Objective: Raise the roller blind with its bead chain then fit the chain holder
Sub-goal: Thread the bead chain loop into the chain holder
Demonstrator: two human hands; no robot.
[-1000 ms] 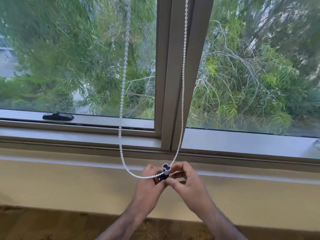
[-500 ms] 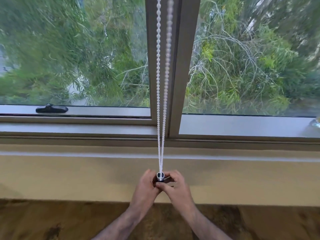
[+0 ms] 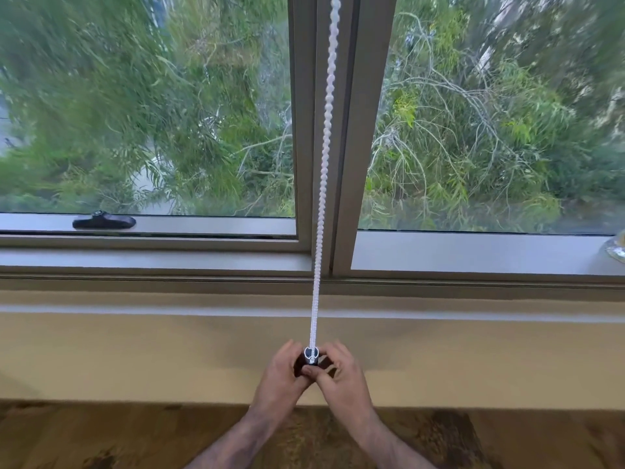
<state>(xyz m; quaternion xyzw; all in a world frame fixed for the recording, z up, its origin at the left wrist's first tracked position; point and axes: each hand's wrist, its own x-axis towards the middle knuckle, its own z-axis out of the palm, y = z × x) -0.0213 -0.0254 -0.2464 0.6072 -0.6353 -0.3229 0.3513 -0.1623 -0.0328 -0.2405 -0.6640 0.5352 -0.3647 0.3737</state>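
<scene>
Both hands' fingers [image 3: 309,369] around chain holder [image 3: 311,355]

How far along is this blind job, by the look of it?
Raising looks done: no blind fabric covers the window. In hand: the left hand and right hand grip the chain holder, with the bead chain running taut into it. Left: fixing the holder to the wall, apparently.

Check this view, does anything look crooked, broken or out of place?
Nothing stands out. The bead chain runs straight and taut down to the chain holder, pinched between the left hand and right hand.
</scene>
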